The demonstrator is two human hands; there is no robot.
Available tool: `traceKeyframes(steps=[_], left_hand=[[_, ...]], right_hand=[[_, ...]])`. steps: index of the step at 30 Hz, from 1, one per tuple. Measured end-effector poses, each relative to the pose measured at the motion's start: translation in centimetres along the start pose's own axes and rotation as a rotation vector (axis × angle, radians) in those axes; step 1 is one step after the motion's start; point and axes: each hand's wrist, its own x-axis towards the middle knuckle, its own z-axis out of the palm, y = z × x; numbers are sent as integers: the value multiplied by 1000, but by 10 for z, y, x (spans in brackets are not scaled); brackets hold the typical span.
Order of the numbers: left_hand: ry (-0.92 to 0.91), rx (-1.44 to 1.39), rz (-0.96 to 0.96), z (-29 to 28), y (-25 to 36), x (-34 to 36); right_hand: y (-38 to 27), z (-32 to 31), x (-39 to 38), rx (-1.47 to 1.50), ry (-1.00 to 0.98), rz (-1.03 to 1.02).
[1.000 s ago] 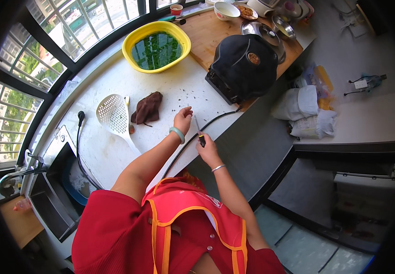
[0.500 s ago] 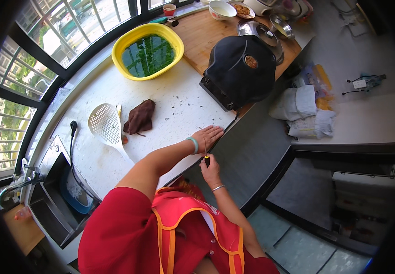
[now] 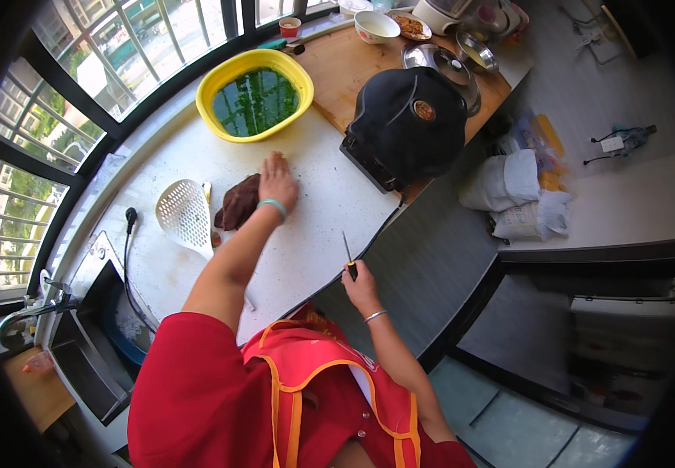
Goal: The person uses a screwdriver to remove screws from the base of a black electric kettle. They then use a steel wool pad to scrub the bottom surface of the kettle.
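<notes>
My left hand (image 3: 278,186) lies over the white counter (image 3: 322,234) with its fingers stretched out. It is right beside a crumpled brown cloth (image 3: 238,204); whether the two touch, I cannot tell. At the counter's front edge, my right hand (image 3: 362,285) is closed round the handle of a screwdriver (image 3: 351,269), black and yellow. Its thin metal shaft points up and away from me. Left of the cloth lies a white perforated skimmer (image 3: 184,212), its handle partly hidden under my left forearm.
A yellow basin (image 3: 306,82) of water and green leaves stands at the back. A black domed appliance (image 3: 408,117) sits at the counter's right edge, beside a wooden board (image 3: 333,58) with bowls. The sink (image 3: 88,355) is at left, a black plug cord (image 3: 128,257) beside it.
My left hand has moved from the counter's front edge, away and to the left, up to the brown cloth. Fewer dark flecks show on the counter. My right hand still holds the screwdriver.
</notes>
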Motion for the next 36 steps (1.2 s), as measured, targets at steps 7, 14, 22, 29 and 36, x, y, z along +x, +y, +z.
traceKeyframes(steps=[7,14,22,29,36], left_hand=[[290,-585,125,-43,-41,-46],[-181,-2464,-571,-40,-1,-62],[-332,-2448,-600,-84,-22,-119],[100,-797,-57,-45,-42,-127],[135,-1168,122,-25,49,-77]], right_hand=[[-39,2,8,193,-96,91],[-103,4,18,561,-264,47],[-107,57,77,239,-315,-1],[-114,34,44,542,-463,184],[-76,-27,39,640,38,316]])
